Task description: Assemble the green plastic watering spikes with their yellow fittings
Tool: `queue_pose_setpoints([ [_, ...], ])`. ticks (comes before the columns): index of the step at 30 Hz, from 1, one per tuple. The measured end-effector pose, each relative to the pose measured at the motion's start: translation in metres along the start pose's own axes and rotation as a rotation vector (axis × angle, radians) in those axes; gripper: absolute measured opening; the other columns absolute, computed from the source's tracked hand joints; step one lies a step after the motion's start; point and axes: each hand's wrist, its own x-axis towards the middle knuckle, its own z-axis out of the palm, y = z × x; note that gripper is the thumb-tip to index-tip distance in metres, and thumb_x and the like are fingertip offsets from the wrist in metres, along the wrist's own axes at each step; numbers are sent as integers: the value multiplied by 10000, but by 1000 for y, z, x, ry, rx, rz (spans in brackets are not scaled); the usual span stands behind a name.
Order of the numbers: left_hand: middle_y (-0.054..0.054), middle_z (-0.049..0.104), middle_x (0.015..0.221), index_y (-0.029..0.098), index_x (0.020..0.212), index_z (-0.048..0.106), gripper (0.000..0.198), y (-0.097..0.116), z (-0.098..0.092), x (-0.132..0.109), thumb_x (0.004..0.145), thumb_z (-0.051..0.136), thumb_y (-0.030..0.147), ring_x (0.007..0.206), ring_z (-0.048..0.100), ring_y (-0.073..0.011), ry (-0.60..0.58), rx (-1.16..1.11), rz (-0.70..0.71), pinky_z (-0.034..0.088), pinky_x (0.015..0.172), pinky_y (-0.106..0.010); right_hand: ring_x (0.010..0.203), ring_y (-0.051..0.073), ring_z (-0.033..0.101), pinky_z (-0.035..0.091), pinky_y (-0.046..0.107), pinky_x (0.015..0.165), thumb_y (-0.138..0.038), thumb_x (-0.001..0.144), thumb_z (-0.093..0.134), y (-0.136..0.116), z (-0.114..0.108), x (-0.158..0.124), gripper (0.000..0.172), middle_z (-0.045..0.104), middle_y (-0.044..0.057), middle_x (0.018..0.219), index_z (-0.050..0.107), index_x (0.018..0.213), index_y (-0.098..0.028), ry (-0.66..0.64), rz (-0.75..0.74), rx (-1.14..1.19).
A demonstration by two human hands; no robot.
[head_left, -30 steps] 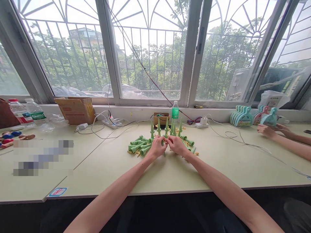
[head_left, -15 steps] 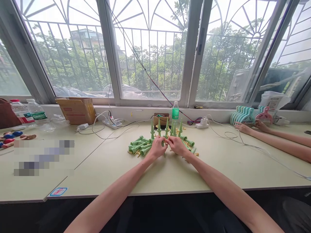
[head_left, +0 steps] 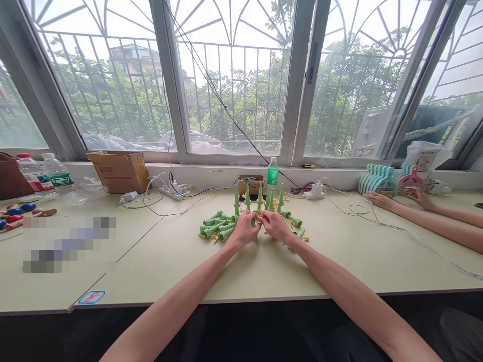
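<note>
My left hand [head_left: 246,229] and my right hand [head_left: 277,226] meet at the middle of the table, fingers pinched together. Between them shows a bit of a green plastic piece, mostly covered by my fingers. Just beyond my hands stand several upright green pointed cones [head_left: 247,197]. Hollow green plastic tubes [head_left: 226,234] lie in a heap beside my left hand, and more green tubes [head_left: 296,221] are by my right. Small yellow pegs [head_left: 305,239] are scattered among them.
A green-labelled bottle [head_left: 272,173] and a small cardboard box [head_left: 251,184] stand behind the cones. Power strips [head_left: 175,189] and loose cables lie along the window. At right, another person's hands [head_left: 381,199] touch or hover by turquoise hangers [head_left: 377,180] and pink hangers [head_left: 411,177].
My hands stay in nearly the same place, pinched together. At right, the other person's farther hand has shifted slightly to the right and its fingers have lifted.
</note>
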Motion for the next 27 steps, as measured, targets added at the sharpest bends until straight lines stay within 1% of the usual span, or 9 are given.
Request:
queue_pose_setpoints([
  [2, -18, 510, 746, 177, 771, 656, 74, 1, 0, 0, 770, 596, 220, 761, 523, -158, -1, -4, 6, 454, 722, -270, 536, 126, 456, 317, 233, 547, -295, 909, 459, -1, -1, 0, 262, 550, -4, 581, 514, 676, -190, 7, -5, -9],
  [4, -16, 509, 739, 178, 764, 655, 74, 1, -1, 0, 772, 592, 216, 752, 520, -155, -4, -6, 2, 452, 718, -267, 538, 129, 468, 317, 233, 548, -304, 908, 468, -2, -2, -1, 263, 551, -5, 571, 526, 678, -189, 13, -4, -8],
  [9, -24, 519, 772, 179, 782, 656, 82, 3, -2, 0, 765, 576, 183, 749, 531, -152, 17, -6, -20, 452, 723, -272, 513, 128, 490, 337, 231, 559, -274, 873, 520, -5, -3, -2, 119, 561, -24, 552, 568, 804, -189, 4, 14, 12],
  [11, -28, 520, 784, 179, 794, 657, 86, 2, -1, 0, 765, 576, 182, 762, 537, -156, 13, -5, -25, 452, 730, -275, 517, 127, 493, 343, 232, 564, -251, 864, 518, -5, -2, -2, 89, 569, -24, 564, 566, 821, -190, 0, 14, 20],
  [14, -29, 522, 784, 180, 785, 655, 82, 2, -1, 0, 775, 578, 205, 757, 534, -156, 1, -4, -27, 451, 723, -274, 527, 127, 484, 341, 231, 560, -250, 870, 498, -2, -1, -1, 113, 568, -19, 578, 556, 791, -193, -7, 9, 28],
  [18, -26, 519, 777, 180, 791, 657, 94, 2, -1, 0, 785, 592, 248, 758, 528, -157, -2, 2, -18, 448, 723, -273, 543, 123, 459, 323, 226, 547, -273, 879, 484, 0, -2, -1, 192, 552, -10, 597, 522, 710, -192, -4, -3, 23],
  [22, -22, 505, 775, 177, 794, 655, 91, 2, -1, 0, 785, 598, 247, 768, 529, -158, -18, -1, -19, 447, 736, -275, 536, 118, 422, 306, 225, 538, -277, 884, 478, 0, -3, -1, 242, 510, -17, 567, 497, 659, -190, 6, -21, 16],
  [25, -22, 500, 775, 174, 805, 656, 94, 3, -2, 0, 788, 597, 245, 772, 527, -159, -21, -4, -24, 447, 743, -277, 535, 118, 429, 310, 228, 544, -278, 879, 495, -2, -3, -1, 227, 517, -17, 562, 530, 675, -186, 21, -11, 5],
  [27, -23, 501, 778, 173, 809, 656, 98, 3, -2, 1, 792, 587, 240, 763, 524, -157, -16, -5, -27, 447, 738, -277, 529, 117, 447, 322, 228, 553, -268, 868, 514, -3, -3, -1, 173, 532, -20, 560, 559, 723, -185, 23, 3, 4],
])
